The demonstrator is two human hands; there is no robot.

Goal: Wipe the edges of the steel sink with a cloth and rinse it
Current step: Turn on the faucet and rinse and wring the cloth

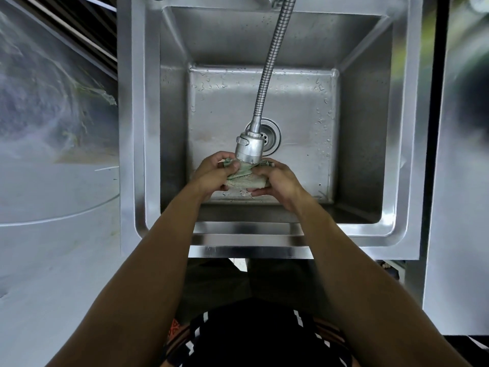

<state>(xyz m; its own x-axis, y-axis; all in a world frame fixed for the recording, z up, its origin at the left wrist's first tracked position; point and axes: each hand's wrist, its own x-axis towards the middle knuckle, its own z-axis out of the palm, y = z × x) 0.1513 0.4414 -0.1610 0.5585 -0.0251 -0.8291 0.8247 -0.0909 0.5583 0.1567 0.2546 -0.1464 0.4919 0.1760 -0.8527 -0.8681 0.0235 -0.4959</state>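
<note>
Low in the shiny steel sink (404,128), the left hand (211,176) and right hand (277,181) both squeeze the bunched pale green cloth (246,178) — right under the silver tap head (250,148), likely for rinsing.

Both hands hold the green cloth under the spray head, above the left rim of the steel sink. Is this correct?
Not quite. The head view shows the left hand and right hand holding the green cloth under the spray head, but over the basin of the steel sink, near the drain, not above its left rim.
</note>
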